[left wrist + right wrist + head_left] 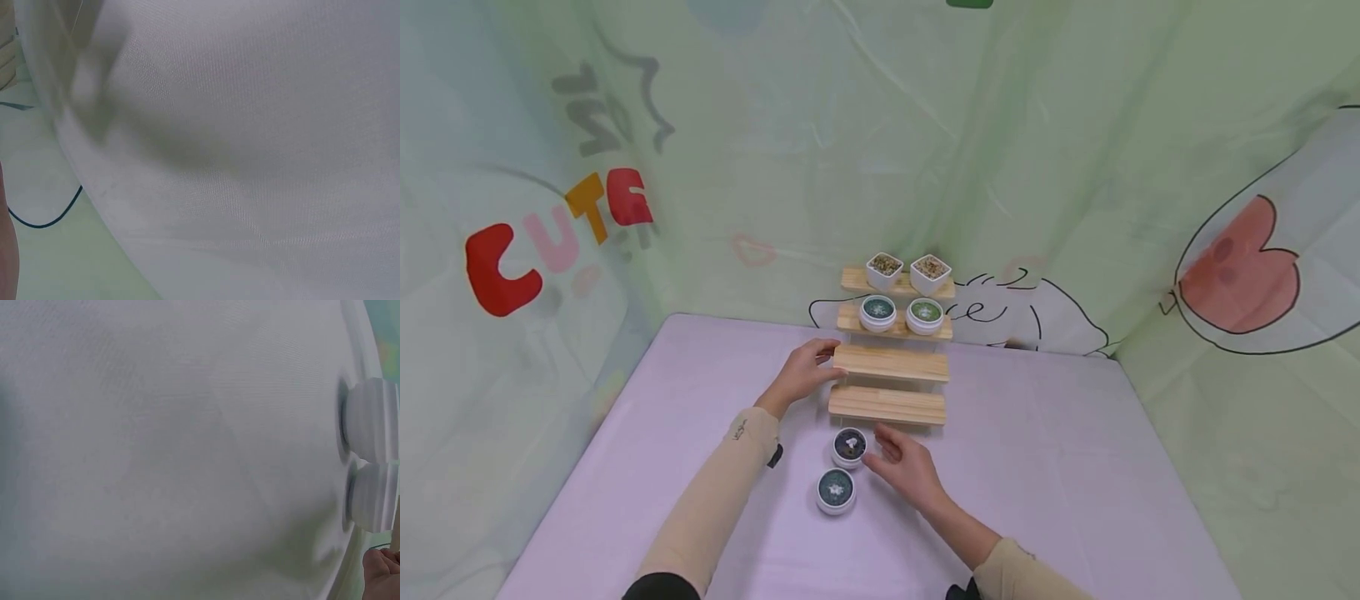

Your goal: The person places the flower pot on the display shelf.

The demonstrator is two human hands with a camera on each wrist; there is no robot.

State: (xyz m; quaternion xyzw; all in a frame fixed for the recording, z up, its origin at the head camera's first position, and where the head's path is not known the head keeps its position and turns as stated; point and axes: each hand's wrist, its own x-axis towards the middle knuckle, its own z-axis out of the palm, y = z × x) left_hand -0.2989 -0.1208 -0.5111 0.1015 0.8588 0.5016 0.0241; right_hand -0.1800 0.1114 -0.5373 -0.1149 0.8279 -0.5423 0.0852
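Observation:
A tiered wooden display stand (pixel 891 364) stands at the back of the table. My left hand (pixel 802 372) holds the left end of its second board from the bottom, thumb at the front edge and fingers behind. In front of the stand are two round white pots, one with a dark top (pixel 850 446) and one with a teal top (pixel 836 489). Just right of the dark-topped pot is my right hand (pixel 912 468), fingers loosely bent, thumb tip close to the rim. Both white pots also show side-on in the right wrist view, the nearer one (pixel 372 422) larger.
Two square white pots with grainy fill (pixel 884 271) sit on the top board. On the board below are a teal-topped round pot (pixel 877 312) and a green-topped one (pixel 924 316). A pale cloth covers the table (pixel 1045 467). Printed curtains (pixel 820 150) hang behind and at both sides.

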